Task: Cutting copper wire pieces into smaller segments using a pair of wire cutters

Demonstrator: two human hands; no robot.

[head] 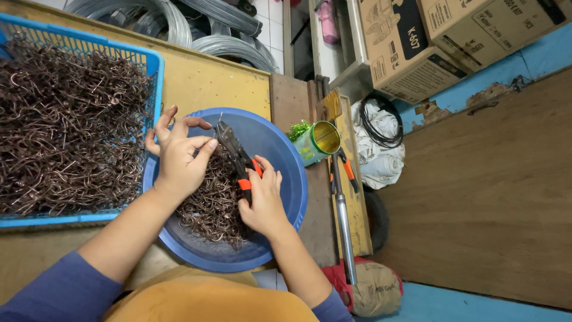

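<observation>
Pliers (238, 160) with orange-and-black handles sit in the person's right hand (260, 200), whose fingers are wrapped closed around the grips, the metal nose pointing up and away over a round blue basin (286, 197). The left hand (179, 155) meets the tool's tip, thumb and forefinger pinched together on what looks like a small wire piece at the nose (too small to make out clearly), the other fingers spread. Beneath both hands the basin holds a heap of brown bent wire hooks (211, 206). Just to the left, touching the basin's rim, a blue plastic basket (152, 65) is filled with many more of the same brown hooks. Beside the basin on the right stands a green tin can (316, 142), open end tilted toward the camera, near a second orange-handled tool (345, 170) and a long metal bar (342, 226). Coils of grey wire (196, 24) lie at the top, and cardboard boxes (429, 42) stand well apart at the upper right.
</observation>
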